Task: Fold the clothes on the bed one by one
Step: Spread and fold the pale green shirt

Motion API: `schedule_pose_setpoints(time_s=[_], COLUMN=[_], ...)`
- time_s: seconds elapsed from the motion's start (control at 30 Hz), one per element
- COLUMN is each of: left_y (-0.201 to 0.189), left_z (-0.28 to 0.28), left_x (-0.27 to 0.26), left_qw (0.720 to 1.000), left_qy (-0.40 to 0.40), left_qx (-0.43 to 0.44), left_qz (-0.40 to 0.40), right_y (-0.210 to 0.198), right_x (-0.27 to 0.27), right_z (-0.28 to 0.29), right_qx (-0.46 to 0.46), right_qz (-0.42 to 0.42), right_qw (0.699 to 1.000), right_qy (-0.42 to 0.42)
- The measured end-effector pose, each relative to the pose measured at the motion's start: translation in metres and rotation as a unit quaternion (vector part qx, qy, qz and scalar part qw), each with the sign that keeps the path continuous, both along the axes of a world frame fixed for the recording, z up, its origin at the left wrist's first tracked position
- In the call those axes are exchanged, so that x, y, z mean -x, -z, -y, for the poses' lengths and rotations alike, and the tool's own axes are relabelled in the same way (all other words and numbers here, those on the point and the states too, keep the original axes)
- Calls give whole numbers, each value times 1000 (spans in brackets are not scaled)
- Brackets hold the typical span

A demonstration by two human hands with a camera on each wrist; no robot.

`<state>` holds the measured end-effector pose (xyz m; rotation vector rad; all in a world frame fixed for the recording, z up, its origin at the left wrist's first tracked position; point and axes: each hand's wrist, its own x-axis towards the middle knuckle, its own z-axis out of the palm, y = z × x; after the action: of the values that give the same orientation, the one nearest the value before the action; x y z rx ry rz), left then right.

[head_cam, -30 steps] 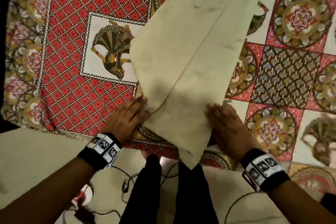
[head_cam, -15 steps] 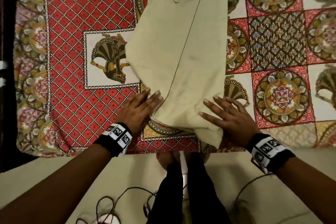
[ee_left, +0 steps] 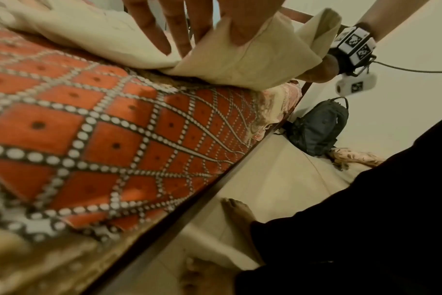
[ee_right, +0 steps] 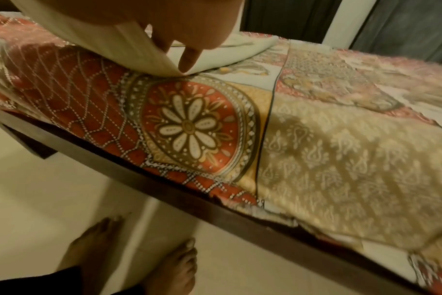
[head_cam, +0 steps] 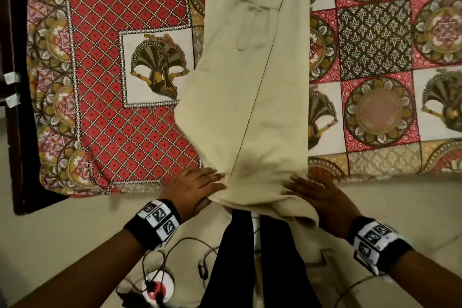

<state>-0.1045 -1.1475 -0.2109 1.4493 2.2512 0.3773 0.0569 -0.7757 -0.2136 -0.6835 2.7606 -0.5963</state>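
We stand at the near edge of the bed (head_cam: 130,132), where a pair of cream trousers (head_cam: 252,107) lies lengthwise with one leg stacked on the other, its near end spilling over the edge toward our legs. Our left hand (head_cam: 192,189) lies flat with straight fingers against the trousers' left edge, and our right hand (head_cam: 322,199) does the same on the right, fingers spread on the cloth; neither hand grips anything. We judge both press here to square the stacked legs and smooth the hem end before the next fold. The cloth looks like soft, matte woven cotton that creases readily, puckering between our hands. Beneath it the bedsheet (head_cam: 375,40) is a busy print of red diamonds, medallions and paisley panels, over a dark wooden frame (ee_right: 164,191).
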Motion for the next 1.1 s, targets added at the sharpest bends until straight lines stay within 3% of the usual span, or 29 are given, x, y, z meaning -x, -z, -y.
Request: schedule_pose_setpoints(time_s=[0.1,0.23,0.33,0.4,0.5,0.6,0.8,0.83,0.9,1.0,1.1], left_y=[-22,-46,-62,-66,-54,-36,1,3,-4,-26,-22], left_z=[2,-17,-39,-58,-81,-104,-134,-134,-134,-142,-157], left_x=[-33,-23,24,70,141,203,262,264,255,207,148], left_qw=[994,951,943,948,940,926,841,833,844,910,952], left_qy=[-73,-272,-303,-292,-324,-364,-518,-533,-527,-409,-304], left_qx=[11,-52,-99,-114,-95,-76,-89,-90,-85,-74,-24], left_qz=[82,136,95,58,51,62,132,120,59,-18,-12], right_y=[-31,-47,-56,-62,-54,-28,-2,1,-3,-18,-12], right_x=[-22,5,62,108,179,255,340,341,333,293,253], right_z=[21,18,-1,-11,-30,-51,-66,-66,-67,-43,10], right_qx=[88,119,138,205,353,371,315,295,197,86,94], right_qz=[5,13,-7,-5,66,125,125,116,63,-48,-85], right_qw=[982,943,924,898,841,801,794,795,834,917,962], right_qy=[165,309,357,389,405,454,505,517,512,385,242])
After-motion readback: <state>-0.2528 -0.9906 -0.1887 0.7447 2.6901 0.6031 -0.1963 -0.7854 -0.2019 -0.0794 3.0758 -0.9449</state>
